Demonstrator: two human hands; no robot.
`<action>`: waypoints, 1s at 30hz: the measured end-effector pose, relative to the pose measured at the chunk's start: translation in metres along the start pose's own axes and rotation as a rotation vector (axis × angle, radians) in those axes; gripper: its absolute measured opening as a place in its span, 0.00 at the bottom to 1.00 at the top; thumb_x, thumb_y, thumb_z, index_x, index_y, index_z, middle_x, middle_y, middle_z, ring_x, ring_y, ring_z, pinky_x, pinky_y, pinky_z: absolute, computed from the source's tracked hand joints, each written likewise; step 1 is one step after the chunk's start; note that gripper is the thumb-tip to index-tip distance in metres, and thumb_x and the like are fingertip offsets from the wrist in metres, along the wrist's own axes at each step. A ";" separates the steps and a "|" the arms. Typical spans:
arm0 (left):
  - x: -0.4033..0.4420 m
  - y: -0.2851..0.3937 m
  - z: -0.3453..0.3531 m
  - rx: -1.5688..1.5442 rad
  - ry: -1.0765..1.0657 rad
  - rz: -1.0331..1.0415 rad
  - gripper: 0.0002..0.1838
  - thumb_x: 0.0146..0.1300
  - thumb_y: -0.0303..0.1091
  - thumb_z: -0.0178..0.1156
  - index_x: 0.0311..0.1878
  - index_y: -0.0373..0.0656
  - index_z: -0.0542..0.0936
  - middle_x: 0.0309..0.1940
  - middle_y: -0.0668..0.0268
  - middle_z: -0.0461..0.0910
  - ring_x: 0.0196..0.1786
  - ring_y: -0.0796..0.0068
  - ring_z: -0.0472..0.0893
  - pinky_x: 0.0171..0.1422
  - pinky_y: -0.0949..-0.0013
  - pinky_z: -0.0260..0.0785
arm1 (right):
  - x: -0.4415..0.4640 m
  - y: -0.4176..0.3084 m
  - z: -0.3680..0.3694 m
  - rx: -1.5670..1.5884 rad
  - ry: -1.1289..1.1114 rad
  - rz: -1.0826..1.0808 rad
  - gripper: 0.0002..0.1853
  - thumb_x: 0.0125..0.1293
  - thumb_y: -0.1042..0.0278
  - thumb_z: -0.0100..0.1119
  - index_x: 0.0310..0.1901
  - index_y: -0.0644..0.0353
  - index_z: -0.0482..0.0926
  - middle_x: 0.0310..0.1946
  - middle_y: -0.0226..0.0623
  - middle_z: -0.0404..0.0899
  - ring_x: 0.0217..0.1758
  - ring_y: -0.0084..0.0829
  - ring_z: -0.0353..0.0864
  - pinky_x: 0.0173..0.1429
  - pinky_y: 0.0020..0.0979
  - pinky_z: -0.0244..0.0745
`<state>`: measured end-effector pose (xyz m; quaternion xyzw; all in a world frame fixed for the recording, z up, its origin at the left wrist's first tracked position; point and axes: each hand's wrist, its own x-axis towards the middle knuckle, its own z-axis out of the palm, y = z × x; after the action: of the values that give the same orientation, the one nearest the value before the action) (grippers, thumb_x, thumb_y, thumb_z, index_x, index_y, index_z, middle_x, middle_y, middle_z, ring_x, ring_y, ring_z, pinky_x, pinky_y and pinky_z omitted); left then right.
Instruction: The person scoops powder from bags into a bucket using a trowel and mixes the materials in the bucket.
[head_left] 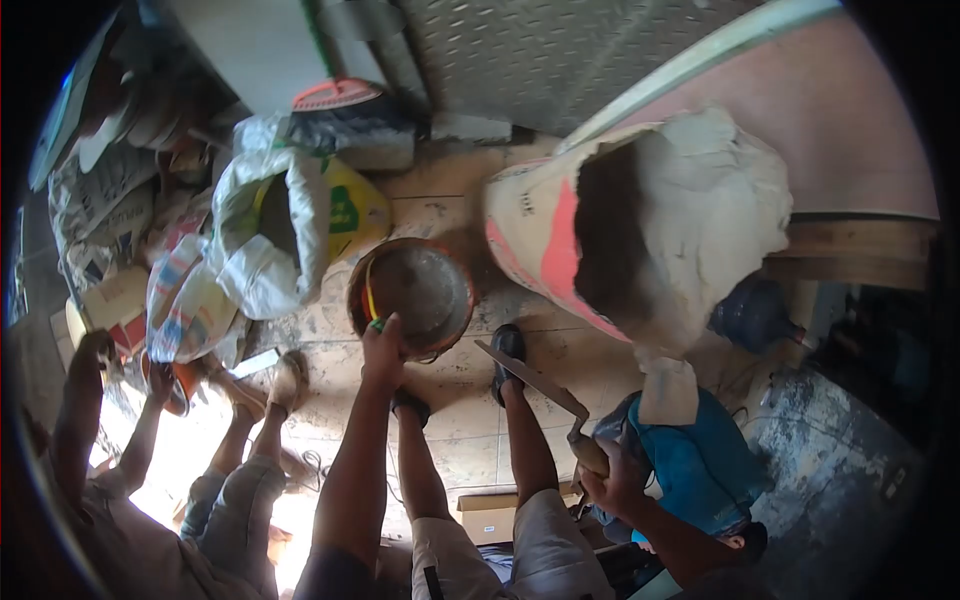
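Left hand [384,348] gripped the bucket [462,275] handle between open sacks [530,220], right hand [615,478] grasped a trowel [532,373] outside it; work looked early, bucket apparently far from full.

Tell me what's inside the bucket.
A grey surface shows inside the bucket; its substance is unclear. The yellow handle hides a strip; the left hand covers some near rim.

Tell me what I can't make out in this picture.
In the head view:
Inside of the big paper sack: its depths are lost in shadow.
Trowel handle: partly covered by the right hand.
Bucket: part of its near rim is behind the left hand.
Broom stick: cut off by the top edge.
Box label: too small to read.
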<state>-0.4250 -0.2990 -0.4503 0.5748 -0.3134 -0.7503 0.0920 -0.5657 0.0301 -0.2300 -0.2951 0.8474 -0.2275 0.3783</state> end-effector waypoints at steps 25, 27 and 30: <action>-0.233 -0.098 -0.108 1.088 0.183 0.117 0.37 0.54 0.29 0.66 0.64 0.38 0.57 0.44 0.50 0.72 0.44 0.60 0.76 0.47 0.61 0.70 | 0.351 0.063 -0.012 -0.583 0.107 0.143 0.12 0.67 0.67 0.44 0.42 0.55 0.80 0.30 0.39 0.81 0.36 0.35 0.83 0.32 0.35 0.77; -0.249 -0.102 -0.114 1.106 0.211 -0.016 0.37 0.53 0.30 0.66 0.63 0.37 0.57 0.44 0.49 0.71 0.44 0.59 0.76 0.47 0.61 0.70 | 0.318 0.071 -0.028 -0.786 0.277 -0.086 0.12 0.66 0.65 0.47 0.37 0.54 0.82 0.26 0.36 0.81 0.30 0.33 0.83 0.27 0.34 0.76; -0.269 -0.110 -0.129 1.122 0.221 -0.041 0.38 0.52 0.31 0.67 0.63 0.36 0.57 0.44 0.49 0.71 0.43 0.58 0.75 0.48 0.59 0.70 | 0.273 0.032 -0.084 -1.008 0.303 -0.222 0.10 0.65 0.68 0.48 0.37 0.56 0.81 0.21 0.37 0.79 0.27 0.33 0.82 0.25 0.33 0.75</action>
<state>-0.1956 -0.1254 -0.3150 0.6164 -0.6411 -0.4062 -0.2097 -0.7888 -0.1162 -0.3363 -0.4920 0.8602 0.1290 0.0369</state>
